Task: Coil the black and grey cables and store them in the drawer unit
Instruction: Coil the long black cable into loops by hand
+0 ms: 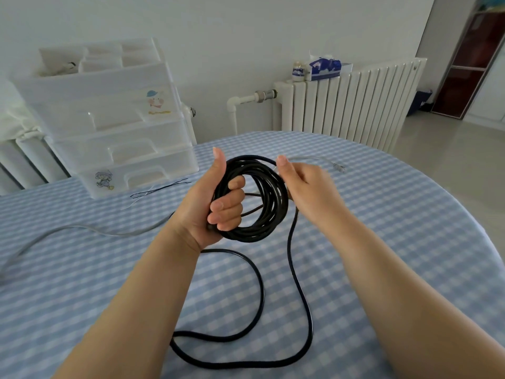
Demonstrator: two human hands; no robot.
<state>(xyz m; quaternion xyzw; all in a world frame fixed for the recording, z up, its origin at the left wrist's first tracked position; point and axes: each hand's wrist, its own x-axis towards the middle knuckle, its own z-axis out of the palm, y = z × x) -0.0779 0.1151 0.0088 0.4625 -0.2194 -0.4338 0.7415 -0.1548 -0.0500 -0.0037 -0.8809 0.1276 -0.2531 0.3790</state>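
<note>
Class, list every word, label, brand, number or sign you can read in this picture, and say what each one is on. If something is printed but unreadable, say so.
No text can be read.
Tissue box on the radiator: blue and white printing, too blurred to read.
Jar beside it: label too small to read.
Blue bin on the floor: white marking, cut off and blurred.
Drawer unit: two cartoon stickers, pictures only, with no lettering visible.

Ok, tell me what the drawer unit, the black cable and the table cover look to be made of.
Drawer unit: translucent frosted plastic, since the contents and the wall show dimly through it.
Black cable: probably a rubber or PVC jacket, smooth with a slight sheen, bending into loops.
Table cover: blue-and-white check, probably woven cloth; its matte look leaves coated vinyl possible.
</note>
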